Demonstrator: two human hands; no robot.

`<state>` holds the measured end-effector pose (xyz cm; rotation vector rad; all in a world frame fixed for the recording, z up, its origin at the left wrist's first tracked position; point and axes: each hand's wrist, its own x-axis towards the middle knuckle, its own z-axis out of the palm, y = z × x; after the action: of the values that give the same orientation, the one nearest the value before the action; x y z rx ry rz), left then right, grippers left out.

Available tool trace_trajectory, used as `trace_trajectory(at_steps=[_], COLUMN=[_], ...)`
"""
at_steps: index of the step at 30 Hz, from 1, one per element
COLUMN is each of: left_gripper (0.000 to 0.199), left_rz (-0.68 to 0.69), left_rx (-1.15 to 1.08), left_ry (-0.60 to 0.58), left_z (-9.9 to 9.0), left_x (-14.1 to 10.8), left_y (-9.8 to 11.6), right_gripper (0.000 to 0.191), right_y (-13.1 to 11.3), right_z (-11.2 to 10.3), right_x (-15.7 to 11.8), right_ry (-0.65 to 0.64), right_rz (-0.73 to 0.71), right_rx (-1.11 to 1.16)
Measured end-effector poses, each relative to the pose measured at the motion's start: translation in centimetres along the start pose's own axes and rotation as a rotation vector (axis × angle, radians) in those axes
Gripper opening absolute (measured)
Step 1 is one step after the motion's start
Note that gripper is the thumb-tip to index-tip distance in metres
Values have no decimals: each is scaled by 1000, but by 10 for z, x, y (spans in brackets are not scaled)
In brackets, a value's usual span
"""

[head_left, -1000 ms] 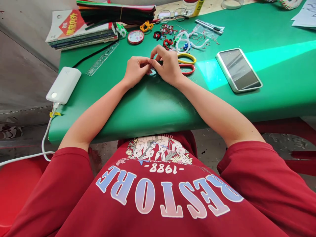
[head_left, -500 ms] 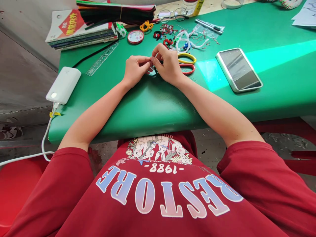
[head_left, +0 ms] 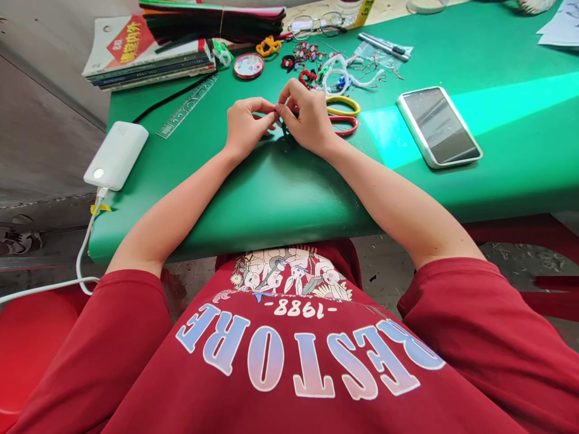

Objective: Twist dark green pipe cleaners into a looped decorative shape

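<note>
Over the green table top, my left hand [head_left: 248, 123] and my right hand [head_left: 308, 116] meet at the fingertips. Both are closed in a pinch, thumb against forefinger. Whatever they hold between them is too small and too covered to name. A thin dark piece [head_left: 284, 128] shows just below the fingertips; I cannot tell whether it is held or lies on the table. Close beside my right hand is a pair of scissors with one yellow handle loop [head_left: 344, 99] and one red handle loop [head_left: 347, 134]; my hand hides the rest of it.
Beyond my hands lie white fuzzy stems [head_left: 335, 72], small red beaded pieces [head_left: 307, 53] and a round tin [head_left: 248, 66]. A phone [head_left: 441, 126] rests at the right. Leftward are a clear ruler [head_left: 187, 107], a white power bank [head_left: 116, 155] with its cable, and stacked books [head_left: 149, 69].
My left hand has shifted very slightly left, its fingertips still against those of my right hand. My right hand keeps its place and its pinch.
</note>
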<state>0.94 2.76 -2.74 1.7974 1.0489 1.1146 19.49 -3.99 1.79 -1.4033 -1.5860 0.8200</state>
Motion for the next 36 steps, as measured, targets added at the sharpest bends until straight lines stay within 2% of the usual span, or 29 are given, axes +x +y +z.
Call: trace_trajectory(at_steps=[4,7,11,15,18,23,25,28,30,33,36], left_gripper=[28,29,40,39,34,52,57,64,68,71,74], left_rz=[-3,17,31,16,0,-37,-39,-34,-31,-23,-20], left_rx=[12,-16,-48,38,192,340,370,404,403,364,293], left_ry=[33,-23,-58,-118,-193,-194,-250,-424,-493,-463,-324], left_z=[0,-5,-9,-10,-10,-9,-8,-8,-9,-8,-6], left_x=[3,-2,-6,-2,-2,-10,-13,-15,-16,-16,-14], left_y=[-9,-1,6,9,22,57,67,76,79,79,73], right_gripper=[41,42,47,44,44,41,45,52,55,54,51], right_y=[2,3,4,8,15,20,18,13,12,13,15], right_z=[-1,-1,0,0,0,5,8,11,12,13,13], right_x=[1,1,3,7,11,18,20,20,20,22,24], right_ry=[-24,-25,-15,-16,-26,-23,-7,3,-10,-32,-37], right_rz=[-5,11,-55,-76,-105,-191,-211,-244,-242,-231,-240], right_rx=[-21,-18,10,-43,-107,-167,-232,-284,-288,-297,-310])
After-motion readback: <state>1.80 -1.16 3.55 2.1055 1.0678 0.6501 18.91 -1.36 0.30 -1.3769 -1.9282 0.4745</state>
